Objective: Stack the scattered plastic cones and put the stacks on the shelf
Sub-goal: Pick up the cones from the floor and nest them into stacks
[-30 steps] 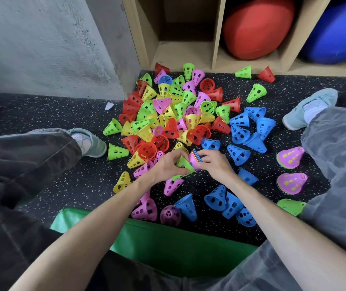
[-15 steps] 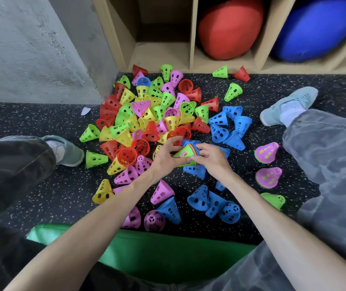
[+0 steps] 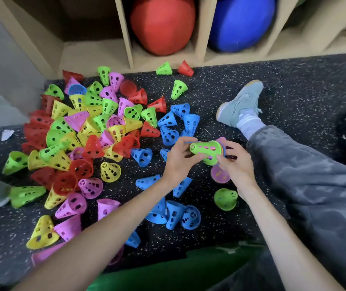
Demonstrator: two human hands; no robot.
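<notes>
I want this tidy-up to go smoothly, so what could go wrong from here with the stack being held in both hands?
1. The small stack lies tilted sideways between the left hand and right hand; the green outer cone might slip off, or seat crooked.
2. Loose blue cones lie right under the forearms and could get knocked further apart.
3. The red ball and blue ball fill two shelf bays, so stacks may only fit the empty left bay.
</notes>
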